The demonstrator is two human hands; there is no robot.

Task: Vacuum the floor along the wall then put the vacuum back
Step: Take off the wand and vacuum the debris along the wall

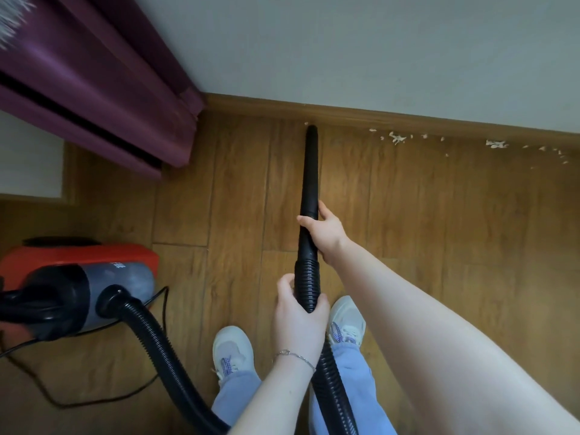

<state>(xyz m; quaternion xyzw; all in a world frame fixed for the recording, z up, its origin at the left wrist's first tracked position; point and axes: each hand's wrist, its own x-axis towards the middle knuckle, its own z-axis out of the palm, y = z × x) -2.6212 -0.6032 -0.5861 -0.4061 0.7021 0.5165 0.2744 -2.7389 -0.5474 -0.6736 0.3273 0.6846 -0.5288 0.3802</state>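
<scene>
Vacuum wand [309, 171]: I judge it stiff and light. My right hand [326, 235] grips its base; my left hand [299, 312] grips the pliant hose [308, 277] just behind those fingers [303, 219].

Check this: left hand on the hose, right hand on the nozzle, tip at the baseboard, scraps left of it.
One error: the head view shows the scraps right of the nozzle, not left. The left hand is on the hose, the right hand on the nozzle, tip at the baseboard.

R hand [326, 235] grips nozzle [309, 177], L hand [298, 315] holds hose [309, 285]; tip at baseboard [408, 119], crumbs [397, 138] to its right.
</scene>
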